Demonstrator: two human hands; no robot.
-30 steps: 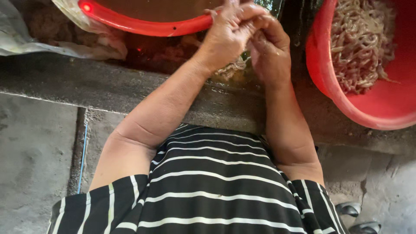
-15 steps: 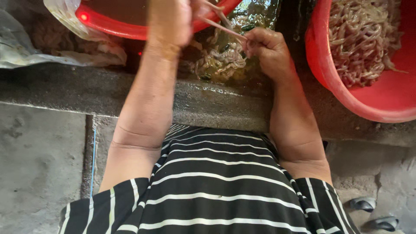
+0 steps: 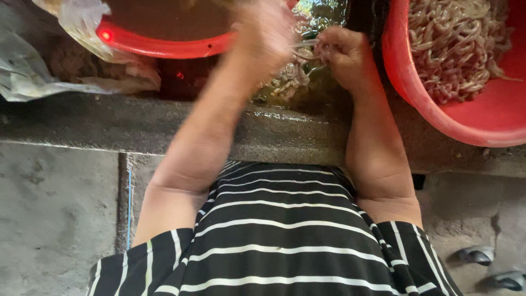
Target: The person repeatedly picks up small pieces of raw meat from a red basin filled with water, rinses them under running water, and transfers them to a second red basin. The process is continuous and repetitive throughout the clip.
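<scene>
My right hand [image 3: 342, 55] is curled shut, its fingers pinching a thin pale strand [image 3: 307, 44] above the wet ledge [image 3: 285, 129]. My left hand [image 3: 266, 33] meets it at the strand's other end, but it is so blurred that I cannot tell whether its fingers grip or only touch. Both hands hover past the ledge's far edge, in the narrow gap between the two red tubs, with little free room on either side. Under them, beyond the ledge, lies a shiny wet heap [image 3: 296, 77] of pale strands, partly covered by my hands and hard to make out. Right of my right hand, resting on the ledge, the right tub [image 3: 438, 118] holds a pile of pale stringy pieces [image 3: 455, 46]; its rim is cut off by the frame at top and right. Left of my left hand, the left tub [image 3: 164, 46] is also cut off at the top, and its dim brownish inside shows nothing I can name. A crumpled plastic bag [image 3: 60, 71] lies on the ledge's left end, against that tub. Nearer me than the ledge are my striped shirt [image 3: 279, 246] and bare concrete floor [image 3: 55, 219].
</scene>
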